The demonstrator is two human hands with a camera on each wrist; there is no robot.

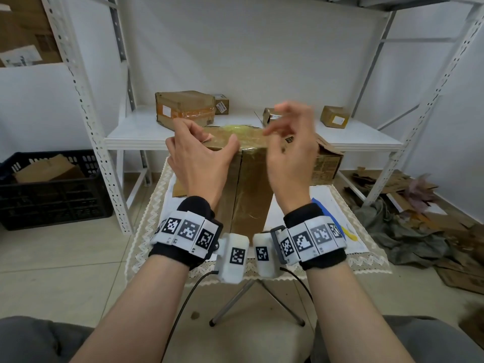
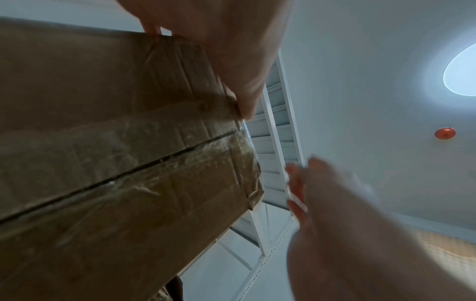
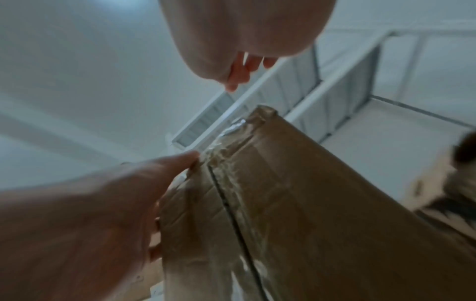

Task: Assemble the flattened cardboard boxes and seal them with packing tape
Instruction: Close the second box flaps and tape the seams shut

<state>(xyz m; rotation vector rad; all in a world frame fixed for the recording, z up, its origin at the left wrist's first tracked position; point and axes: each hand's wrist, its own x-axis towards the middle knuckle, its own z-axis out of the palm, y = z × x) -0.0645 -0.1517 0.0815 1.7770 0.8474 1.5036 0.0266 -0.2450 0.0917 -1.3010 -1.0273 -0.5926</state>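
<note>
Head view: cardboard box (image 1: 248, 179) stands on the cloth-covered surface (image 1: 337, 205), in front of the white shelf (image 1: 366, 134). Centre seam faces the person, covered by clear packing tape (image 1: 251, 195) that runs up and over the top edge. Left hand (image 1: 199, 163) rests at the box's upper left corner, thumb spread along the top edge, fingers over the top; its grip is apart, fingers fairly straight. Right hand (image 1: 290, 150) hovers blurred beside the box's upper right, fingers loosely curled and apart, clear of the cardboard, nothing visibly in them. Right wrist view: left thumb tip touches the taped edge. Shelf carries small taped boxes (image 1: 183, 108). Black crate (image 1: 52, 189) on floor, left.
</note>
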